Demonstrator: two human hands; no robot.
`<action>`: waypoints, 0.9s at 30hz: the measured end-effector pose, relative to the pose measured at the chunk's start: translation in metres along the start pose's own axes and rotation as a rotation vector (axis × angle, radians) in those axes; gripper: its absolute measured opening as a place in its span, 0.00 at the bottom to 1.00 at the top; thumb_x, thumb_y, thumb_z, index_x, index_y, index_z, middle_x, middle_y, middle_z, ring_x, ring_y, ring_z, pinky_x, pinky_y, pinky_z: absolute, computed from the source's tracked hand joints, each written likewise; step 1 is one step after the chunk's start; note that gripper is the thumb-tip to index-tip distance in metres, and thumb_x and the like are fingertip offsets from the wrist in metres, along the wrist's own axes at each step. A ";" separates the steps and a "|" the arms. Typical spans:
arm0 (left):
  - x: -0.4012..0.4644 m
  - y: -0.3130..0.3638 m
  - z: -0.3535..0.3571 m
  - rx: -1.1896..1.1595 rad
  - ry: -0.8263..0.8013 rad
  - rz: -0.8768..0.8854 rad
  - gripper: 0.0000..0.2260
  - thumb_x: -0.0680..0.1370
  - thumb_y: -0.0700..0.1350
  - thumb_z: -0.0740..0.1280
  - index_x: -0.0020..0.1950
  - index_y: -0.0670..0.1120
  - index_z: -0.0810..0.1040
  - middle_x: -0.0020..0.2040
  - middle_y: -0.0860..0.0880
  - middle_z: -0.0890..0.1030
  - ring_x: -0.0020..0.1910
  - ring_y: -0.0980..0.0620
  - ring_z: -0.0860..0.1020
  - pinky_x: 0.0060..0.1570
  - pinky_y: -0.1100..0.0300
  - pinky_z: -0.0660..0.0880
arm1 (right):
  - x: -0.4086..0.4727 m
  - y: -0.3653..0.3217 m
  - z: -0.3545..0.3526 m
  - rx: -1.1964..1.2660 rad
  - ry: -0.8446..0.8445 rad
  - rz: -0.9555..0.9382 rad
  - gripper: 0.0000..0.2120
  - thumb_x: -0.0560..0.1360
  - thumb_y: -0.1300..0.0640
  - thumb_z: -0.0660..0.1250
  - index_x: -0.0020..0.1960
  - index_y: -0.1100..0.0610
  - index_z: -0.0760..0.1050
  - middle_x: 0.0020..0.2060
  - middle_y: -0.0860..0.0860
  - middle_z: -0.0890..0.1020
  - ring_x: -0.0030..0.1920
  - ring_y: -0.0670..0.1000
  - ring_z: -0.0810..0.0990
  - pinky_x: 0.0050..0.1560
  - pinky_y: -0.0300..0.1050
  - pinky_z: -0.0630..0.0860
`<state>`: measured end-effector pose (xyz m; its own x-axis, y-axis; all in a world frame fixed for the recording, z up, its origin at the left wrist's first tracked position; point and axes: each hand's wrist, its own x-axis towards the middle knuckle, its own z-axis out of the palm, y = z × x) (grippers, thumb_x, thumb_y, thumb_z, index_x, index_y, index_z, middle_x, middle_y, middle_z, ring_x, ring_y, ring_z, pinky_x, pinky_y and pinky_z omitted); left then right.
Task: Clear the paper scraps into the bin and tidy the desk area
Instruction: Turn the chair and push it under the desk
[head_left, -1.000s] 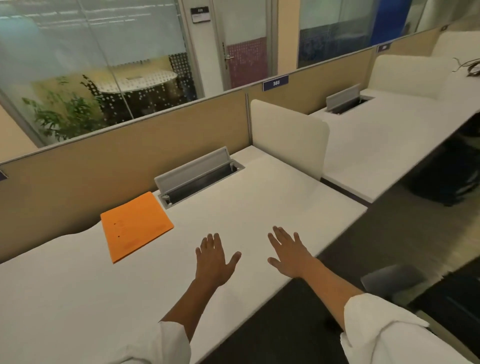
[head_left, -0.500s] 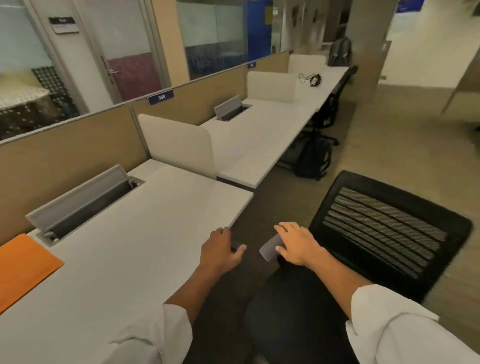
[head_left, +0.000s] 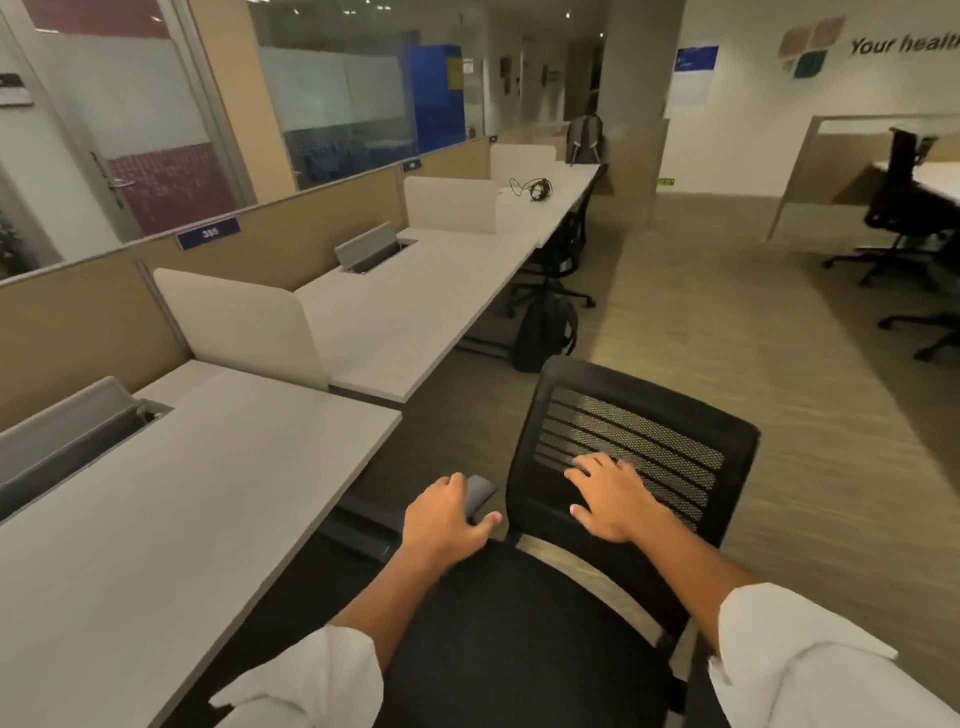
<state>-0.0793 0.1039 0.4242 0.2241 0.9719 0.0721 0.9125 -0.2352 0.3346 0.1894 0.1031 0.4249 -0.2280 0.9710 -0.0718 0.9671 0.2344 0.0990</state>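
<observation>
A black office chair (head_left: 524, 634) with a mesh backrest (head_left: 675, 415) stands right in front of me, beside the white desk (head_left: 171, 509). My left hand (head_left: 441, 525) is wrapped around the chair's grey armrest (head_left: 480, 491). My right hand (head_left: 613, 499) lies flat with spread fingers against the inner face of the backrest. No paper scraps and no bin are in sight.
A grey cable hatch (head_left: 67, 441) stands open at the desk's back left, by a cream divider screen (head_left: 244, 327). A black backpack (head_left: 545, 332) sits on the floor by the neighbouring desk (head_left: 415, 312). More chairs (head_left: 904, 218) stand at the far right; carpet (head_left: 753, 322) lies between.
My view swung right, away from the orange folder. Both hands left the desk edge: the left took the armrest, the right moved from the armrest to the backrest.
</observation>
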 end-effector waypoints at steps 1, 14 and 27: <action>0.006 0.018 0.008 -0.003 -0.013 -0.012 0.27 0.69 0.71 0.64 0.57 0.52 0.72 0.51 0.54 0.77 0.47 0.55 0.76 0.43 0.61 0.74 | -0.001 0.020 0.005 -0.009 -0.007 -0.003 0.28 0.78 0.43 0.60 0.75 0.52 0.62 0.76 0.54 0.62 0.76 0.56 0.57 0.71 0.62 0.63; 0.070 0.245 0.160 -0.182 -0.250 -0.187 0.50 0.60 0.76 0.65 0.71 0.44 0.63 0.67 0.46 0.72 0.68 0.46 0.70 0.63 0.49 0.73 | 0.037 0.294 0.043 -0.020 -0.094 0.231 0.42 0.74 0.41 0.67 0.79 0.56 0.50 0.76 0.61 0.57 0.75 0.62 0.59 0.70 0.62 0.65; 0.089 0.267 0.175 -0.262 -0.160 -0.293 0.45 0.62 0.72 0.70 0.68 0.45 0.64 0.66 0.47 0.70 0.68 0.46 0.67 0.64 0.48 0.72 | 0.065 0.299 0.070 0.211 -0.149 0.114 0.58 0.65 0.40 0.77 0.80 0.55 0.43 0.66 0.62 0.71 0.63 0.63 0.74 0.59 0.52 0.76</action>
<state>0.2436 0.1257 0.3557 0.0369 0.9788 -0.2016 0.8326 0.0814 0.5479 0.4717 0.2331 0.3801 -0.1127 0.9694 -0.2183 0.9912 0.0943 -0.0931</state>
